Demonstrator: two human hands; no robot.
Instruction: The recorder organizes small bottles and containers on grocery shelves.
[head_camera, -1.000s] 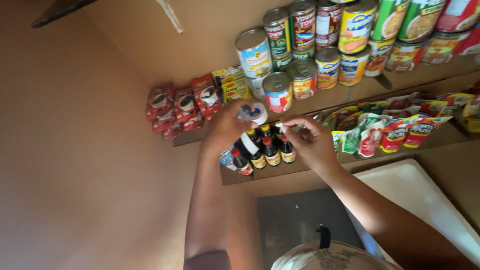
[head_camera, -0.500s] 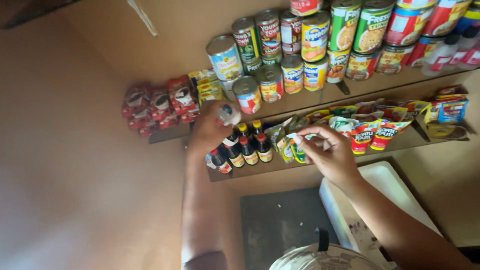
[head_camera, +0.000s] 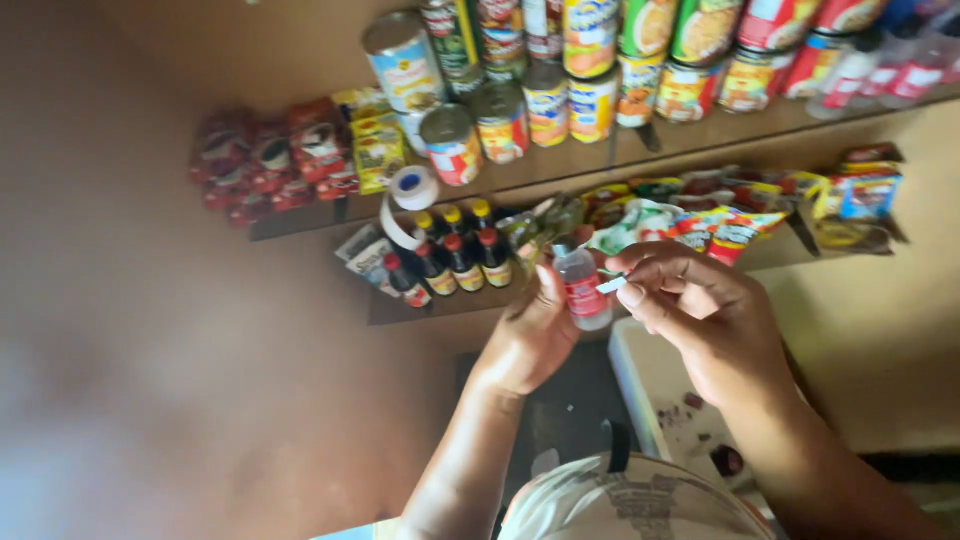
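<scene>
A small clear plastic bottle with a red label (head_camera: 583, 290) is clamped in the left hand (head_camera: 535, 335), near the middle, in front of the lower wooden shelf (head_camera: 440, 305). A small white sticker strip (head_camera: 611, 285) is pinched by the right hand (head_camera: 700, 310) just beside it. The bottle is judged light, stiff and slightly slippery, best gripped around its body, below the cap
</scene>
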